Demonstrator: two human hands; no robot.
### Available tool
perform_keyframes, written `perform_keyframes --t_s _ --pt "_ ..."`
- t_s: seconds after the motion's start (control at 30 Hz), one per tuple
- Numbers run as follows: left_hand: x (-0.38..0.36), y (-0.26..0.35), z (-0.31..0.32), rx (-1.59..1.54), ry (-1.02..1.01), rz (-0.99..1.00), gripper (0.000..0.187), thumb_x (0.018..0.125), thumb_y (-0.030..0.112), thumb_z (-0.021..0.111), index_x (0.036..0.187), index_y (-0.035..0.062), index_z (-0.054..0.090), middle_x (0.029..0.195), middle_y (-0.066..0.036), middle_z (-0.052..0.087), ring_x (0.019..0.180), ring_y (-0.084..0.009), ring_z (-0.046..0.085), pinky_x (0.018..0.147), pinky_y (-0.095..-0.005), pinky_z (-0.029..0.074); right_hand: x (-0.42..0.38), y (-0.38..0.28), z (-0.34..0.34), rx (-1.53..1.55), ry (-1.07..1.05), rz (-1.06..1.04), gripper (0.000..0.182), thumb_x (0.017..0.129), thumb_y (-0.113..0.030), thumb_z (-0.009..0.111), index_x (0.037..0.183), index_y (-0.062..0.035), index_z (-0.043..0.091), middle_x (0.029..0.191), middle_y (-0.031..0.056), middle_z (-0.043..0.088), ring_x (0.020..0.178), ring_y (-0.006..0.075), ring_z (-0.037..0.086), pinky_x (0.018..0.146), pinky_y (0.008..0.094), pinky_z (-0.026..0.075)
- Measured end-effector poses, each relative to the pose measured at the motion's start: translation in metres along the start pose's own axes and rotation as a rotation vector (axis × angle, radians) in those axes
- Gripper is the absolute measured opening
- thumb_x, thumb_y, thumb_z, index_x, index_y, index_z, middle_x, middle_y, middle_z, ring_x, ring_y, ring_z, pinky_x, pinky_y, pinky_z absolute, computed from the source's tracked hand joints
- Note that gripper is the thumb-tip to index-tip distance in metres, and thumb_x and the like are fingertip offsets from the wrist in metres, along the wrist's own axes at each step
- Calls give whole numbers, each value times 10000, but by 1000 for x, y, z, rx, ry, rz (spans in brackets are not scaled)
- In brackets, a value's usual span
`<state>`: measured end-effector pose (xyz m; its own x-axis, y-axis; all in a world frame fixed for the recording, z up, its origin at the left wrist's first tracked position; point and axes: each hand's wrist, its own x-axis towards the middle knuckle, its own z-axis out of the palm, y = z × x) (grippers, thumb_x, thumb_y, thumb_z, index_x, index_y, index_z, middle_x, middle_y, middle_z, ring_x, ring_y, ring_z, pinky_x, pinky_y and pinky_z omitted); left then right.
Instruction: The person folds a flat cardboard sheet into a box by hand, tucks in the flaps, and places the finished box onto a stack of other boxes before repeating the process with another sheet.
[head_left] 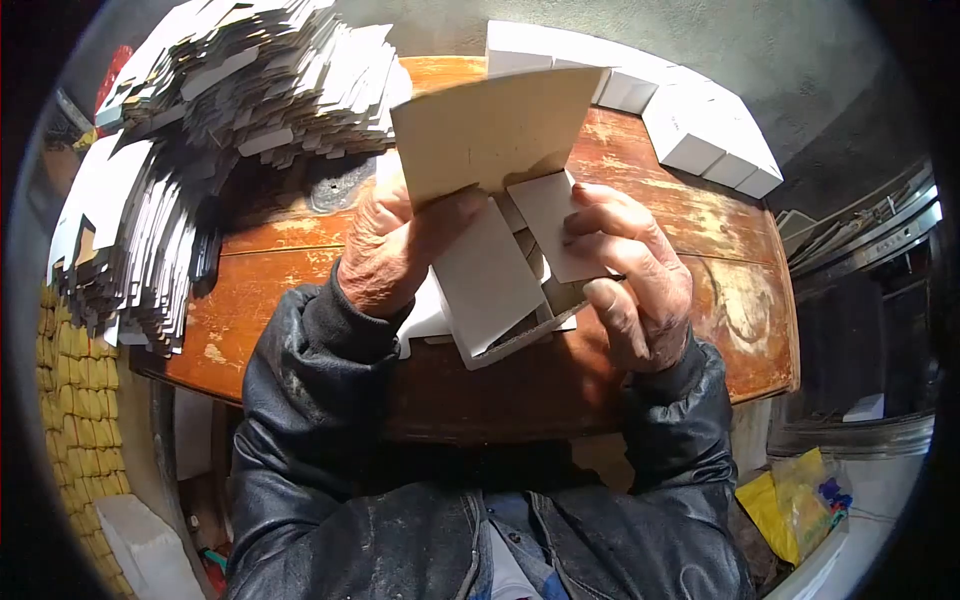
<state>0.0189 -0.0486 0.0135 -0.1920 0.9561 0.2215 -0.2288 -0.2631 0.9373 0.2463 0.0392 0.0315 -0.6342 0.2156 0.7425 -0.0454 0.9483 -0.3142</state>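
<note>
A small white cardboard box (pixel 490 275) is held up above the table, partly folded. Its large flap (pixel 490 130) stands upright at the far side with the brown inner face toward me. Two white smaller flaps lean inward over the opening. My left hand (pixel 395 240) grips the box's left far corner, thumb inside against the brown flap and the other fingers mostly hidden behind. My right hand (pixel 635 270) is closed on the right side, its curled fingers pressing the right flap (pixel 558 222) and its thumb near the front edge. Beneath the box lie white card pieces (pixel 425 310).
Tall stacks of flat white box blanks (pixel 290 90) fill the table's far left, with another stack (pixel 130 230) nearer. Finished-looking white boxes (pixel 705 135) line the back right. The worn wooden table (pixel 740 300) has a curved right edge; a yellow plastic bag (pixel 790 505) lies below right.
</note>
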Motion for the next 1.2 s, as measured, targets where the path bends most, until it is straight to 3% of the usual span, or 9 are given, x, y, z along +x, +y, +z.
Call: perform_keyframes --t_s 0.07,0.23,0.33,0.47,0.57,0.8,1.0,1.07,1.2 --pt "1 -5 4 112 -1 145 230 908 143 692 1096 13 667 975 -76 697 847 -149 655 745 -297 550 0 -1 0 -26 0 8 177 822 -80 679 977 -2 643 1032 164 637 1110 347 604 962 443 481" --pt "3 -4 5 146 -174 356 239 891 39 670 1128 21 661 1102 -103 675 1032 -195 635 936 -331 496 -11 4 20 308 257 311 650 859 -14 681 1416 -25 347 1369 182 483 1278 282 492 1063 434 418" --pt "10 -11 4 214 -222 489 246 878 58 685 1122 32 665 1113 -117 666 1058 -202 626 959 -335 480 -9 4 28 615 298 394 705 865 -35 682 1447 -25 285 1423 185 441 1320 278 455 1071 440 409" --pt "12 -12 -3 358 -212 502 230 852 81 720 1078 68 680 1125 -105 653 1065 -199 625 927 -316 508 -11 17 16 201 137 286 573 952 -308 604 1386 2 396 1334 188 513 1244 273 514 1033 387 443" --pt "12 -12 -5 395 -240 525 254 817 89 753 1062 83 686 1135 -101 648 1067 -196 625 918 -324 525 -9 24 15 -34 40 163 825 869 -649 561 1311 40 459 1286 180 548 1194 279 547 1024 407 439" --pt "26 -38 -19 329 -244 704 191 888 157 707 1040 44 682 1044 -108 669 1033 -209 621 887 -343 512 -19 13 24 713 161 488 1071 797 -878 287 1382 11 405 1368 166 492 1264 243 484 1072 427 371" --pt "16 -37 -6 527 -146 670 196 878 25 682 1073 30 666 1042 -123 680 1016 -233 648 884 -336 526 -19 9 27 764 328 610 788 952 -672 378 1291 34 468 1260 182 578 1157 208 552 994 337 443" --pt "13 -44 -4 327 -149 560 199 886 12 670 1085 23 661 1037 -107 683 1007 -210 649 891 -307 528 -14 3 25 574 292 644 841 953 -687 321 1302 64 464 1272 244 567 1205 284 552 1052 386 434" --pt "5 -51 -6 -39 -193 325 242 946 150 638 1151 21 641 1049 -89 671 996 -156 640 891 -264 525 -20 11 23 531 314 636 676 980 -602 398 1207 24 509 1196 173 598 1116 226 590 979 348 489"
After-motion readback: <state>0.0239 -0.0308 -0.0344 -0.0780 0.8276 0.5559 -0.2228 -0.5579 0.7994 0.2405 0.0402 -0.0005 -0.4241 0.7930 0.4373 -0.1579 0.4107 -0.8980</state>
